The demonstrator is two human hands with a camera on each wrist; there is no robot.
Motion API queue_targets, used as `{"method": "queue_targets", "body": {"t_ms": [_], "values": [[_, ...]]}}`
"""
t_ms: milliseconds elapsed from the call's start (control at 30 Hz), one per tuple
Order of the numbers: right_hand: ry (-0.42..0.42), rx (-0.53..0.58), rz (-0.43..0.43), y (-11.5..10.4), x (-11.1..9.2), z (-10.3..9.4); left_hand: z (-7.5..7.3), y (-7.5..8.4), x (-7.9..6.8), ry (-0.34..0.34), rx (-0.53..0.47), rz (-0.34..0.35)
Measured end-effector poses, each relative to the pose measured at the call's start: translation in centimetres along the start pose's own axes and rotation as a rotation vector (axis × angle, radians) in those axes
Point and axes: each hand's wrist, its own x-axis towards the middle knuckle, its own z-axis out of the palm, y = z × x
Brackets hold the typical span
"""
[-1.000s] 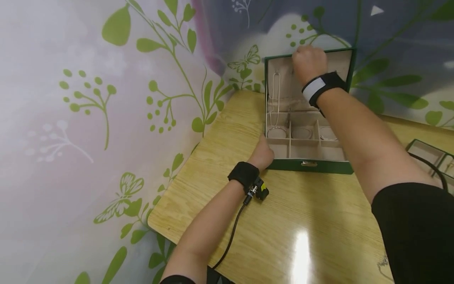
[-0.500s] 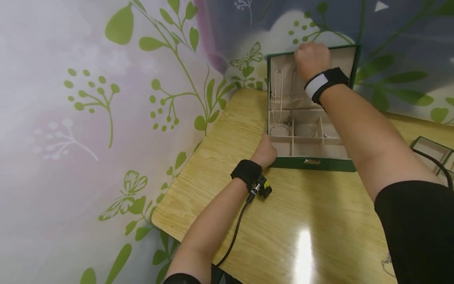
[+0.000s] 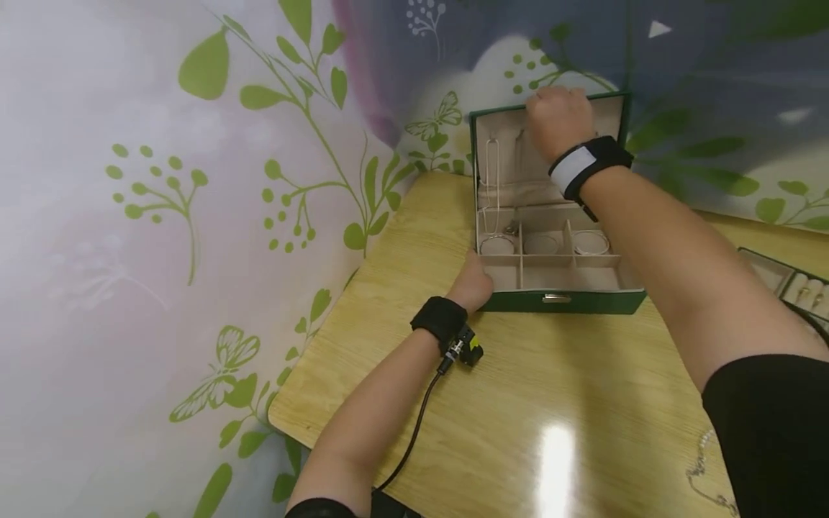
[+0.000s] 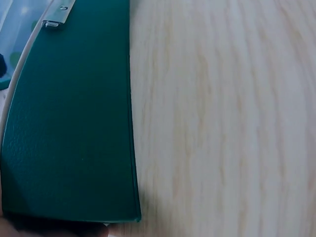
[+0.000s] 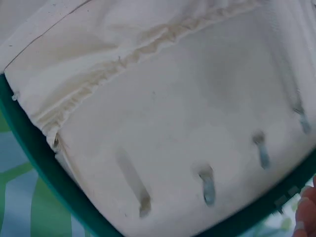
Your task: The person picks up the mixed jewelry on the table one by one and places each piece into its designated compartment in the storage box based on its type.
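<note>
A green jewelry box (image 3: pixel 518 301) with a beige lining stands with its lid (image 3: pixel 609 119) raised. My right hand (image 3: pixel 560 122) grips the lid's top edge; in the right wrist view its fingertips (image 5: pixel 306 210) show at the rim. At the box's front left corner, my left hand (image 3: pixel 471 284) holds the side wall. Only a sliver of that hand shows in the left wrist view, under the box's green front (image 4: pixel 74 123). A necklace (image 3: pixel 487 173) hangs from a lid hook down to the compartments. Bracelets (image 3: pixel 591 243) lie in the back row, and the front compartments look bare.
A second green-edged tray (image 3: pixel 764 270) with rings stands at the right, partly behind my right arm. Near the right sleeve a silver chain (image 3: pixel 698 471) lies on the wooden table (image 3: pixel 518 396). A patterned wall (image 3: pixel 259 216) borders the table's left and back.
The head view has shifted slightly, showing more of the silver chain and the ring tray. Both hands keep their places on the box and lid.
</note>
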Motion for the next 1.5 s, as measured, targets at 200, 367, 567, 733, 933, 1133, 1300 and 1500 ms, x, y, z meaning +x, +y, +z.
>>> {"method": "queue_targets", "body": {"t_ms": [200, 367, 567, 733, 933, 1133, 1300, 1500], "values": [[0.049, 0.080, 0.045, 0.3, -2.0, -3.0, 0.0, -2.1, 2.0, -0.020, 0.042, 0.065], [0.033, 0.191, 0.111, 0.4, -5.1, -5.9, -0.2, -3.7, 3.9, -0.021, 0.032, 0.136], [0.001, 0.286, 0.036, -0.5, -10.1, -8.5, -4.0, -0.7, -0.2, -0.018, -0.011, 0.126], [-0.040, 0.328, -0.020, -1.4, -13.8, -9.9, -6.1, 1.2, -2.5, 0.132, 0.032, 0.267], [-0.078, 0.403, 0.061, -2.4, -18.8, -11.1, -5.3, 3.2, -6.3, 0.202, 0.259, 0.569], [-0.089, 0.415, 0.054, -2.2, -24.5, -11.3, -1.8, 4.9, -9.7, -0.053, 0.385, 0.684], [-0.163, 0.408, 0.025, -1.2, -29.1, -12.4, 1.5, 6.3, -11.1, -0.213, 0.536, 0.886], [-0.232, 0.401, 0.030, -0.4, -34.3, -12.7, 6.2, 6.3, -12.5, -0.354, 0.743, 1.127]]}}
